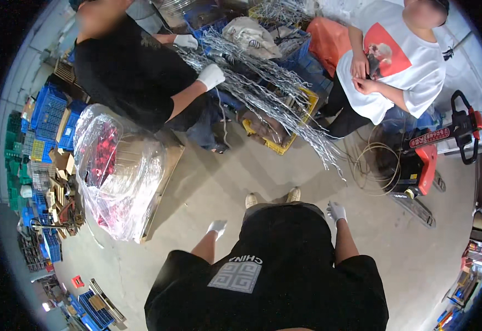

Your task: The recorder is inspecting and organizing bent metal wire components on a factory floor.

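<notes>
My left hand, in a white glove, hangs beside my body with its fingers loosely out and nothing visible in it. On the other side my right hand, also gloved, is held out low, fingers a little apart and holding nothing. Neither hand touches anything. Ahead of me lies a long bundle of twisted silvery metal strips across crates, its loose ends drooping toward the floor. At the left, a co-worker in a black shirt rests white-gloved hands on or by the bundle.
A film-wrapped load stands on a pallet at left. A person in a white shirt is at far right, near a red and black pallet truck and coiled hose. A yellow crate sits under the strips; blue crates are stacked left.
</notes>
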A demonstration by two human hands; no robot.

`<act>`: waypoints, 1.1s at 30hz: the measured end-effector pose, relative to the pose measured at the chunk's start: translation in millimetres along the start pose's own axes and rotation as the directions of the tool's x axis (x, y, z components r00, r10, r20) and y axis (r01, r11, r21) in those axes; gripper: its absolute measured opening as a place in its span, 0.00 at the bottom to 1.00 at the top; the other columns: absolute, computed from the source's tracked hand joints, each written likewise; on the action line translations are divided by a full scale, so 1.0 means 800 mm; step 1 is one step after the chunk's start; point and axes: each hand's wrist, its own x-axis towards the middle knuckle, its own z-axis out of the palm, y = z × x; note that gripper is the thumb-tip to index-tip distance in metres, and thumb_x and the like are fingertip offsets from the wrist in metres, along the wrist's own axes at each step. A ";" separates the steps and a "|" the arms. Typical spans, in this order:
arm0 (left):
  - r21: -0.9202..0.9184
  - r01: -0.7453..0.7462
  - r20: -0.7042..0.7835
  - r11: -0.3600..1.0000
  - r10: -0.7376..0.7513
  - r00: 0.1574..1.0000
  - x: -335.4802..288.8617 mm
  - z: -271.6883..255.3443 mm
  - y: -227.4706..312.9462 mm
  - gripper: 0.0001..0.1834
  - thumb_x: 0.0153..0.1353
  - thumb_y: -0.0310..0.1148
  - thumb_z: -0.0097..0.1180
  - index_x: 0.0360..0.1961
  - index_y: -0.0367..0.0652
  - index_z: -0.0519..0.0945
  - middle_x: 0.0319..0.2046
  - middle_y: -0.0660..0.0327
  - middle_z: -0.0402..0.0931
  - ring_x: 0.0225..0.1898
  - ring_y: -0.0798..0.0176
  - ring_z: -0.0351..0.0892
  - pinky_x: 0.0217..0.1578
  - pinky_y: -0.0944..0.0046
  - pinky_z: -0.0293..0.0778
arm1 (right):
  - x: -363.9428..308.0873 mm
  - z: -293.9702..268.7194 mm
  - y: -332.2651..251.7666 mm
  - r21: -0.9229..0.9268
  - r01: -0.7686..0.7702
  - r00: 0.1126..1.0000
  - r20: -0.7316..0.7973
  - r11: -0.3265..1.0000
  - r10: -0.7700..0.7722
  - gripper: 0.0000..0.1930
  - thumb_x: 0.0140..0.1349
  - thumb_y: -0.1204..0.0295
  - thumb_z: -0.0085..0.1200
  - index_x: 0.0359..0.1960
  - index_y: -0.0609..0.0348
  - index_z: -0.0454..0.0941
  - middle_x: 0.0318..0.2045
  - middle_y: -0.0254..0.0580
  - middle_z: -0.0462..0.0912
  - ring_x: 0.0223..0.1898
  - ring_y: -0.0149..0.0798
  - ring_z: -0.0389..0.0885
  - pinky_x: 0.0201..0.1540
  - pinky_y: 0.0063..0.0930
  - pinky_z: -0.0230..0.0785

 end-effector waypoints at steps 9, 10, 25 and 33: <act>-0.099 -0.050 -0.082 0.994 0.042 0.996 0.107 -0.061 0.240 0.23 0.56 0.48 0.45 0.40 0.40 0.79 0.39 0.51 0.79 0.39 0.44 0.76 0.41 0.54 0.71 | -0.052 -0.075 0.062 -0.098 -0.124 0.966 -0.238 0.987 0.097 0.19 0.58 0.54 0.49 0.31 0.60 0.77 0.19 0.41 0.76 0.16 0.33 0.70 0.18 0.25 0.63; -0.179 0.076 -0.007 0.981 -0.079 0.997 0.092 -0.083 0.285 0.23 0.56 0.48 0.45 0.42 0.40 0.78 0.41 0.51 0.78 0.40 0.44 0.76 0.42 0.54 0.71 | -0.074 -0.083 0.082 -0.088 -0.124 0.967 -0.233 0.988 0.101 0.19 0.58 0.54 0.49 0.31 0.60 0.77 0.19 0.41 0.76 0.16 0.33 0.70 0.18 0.24 0.63; -0.160 0.180 -0.040 0.971 -0.189 0.981 0.050 -0.105 0.207 0.19 0.56 0.45 0.43 0.35 0.41 0.78 0.37 0.50 0.78 0.35 0.43 0.75 0.37 0.52 0.71 | -0.062 -0.018 -0.013 -0.012 -0.093 0.984 -0.152 0.996 0.091 0.18 0.58 0.56 0.49 0.35 0.59 0.77 0.23 0.39 0.77 0.20 0.30 0.72 0.21 0.21 0.63; -0.273 0.175 -0.013 0.946 -0.185 0.983 0.143 -0.142 0.186 0.17 0.56 0.43 0.42 0.31 0.42 0.78 0.35 0.50 0.78 0.32 0.42 0.75 0.34 0.51 0.71 | 0.004 0.097 -0.211 -0.080 -0.057 0.977 -0.207 0.995 0.039 0.17 0.58 0.56 0.50 0.37 0.59 0.77 0.24 0.37 0.77 0.22 0.28 0.72 0.22 0.19 0.62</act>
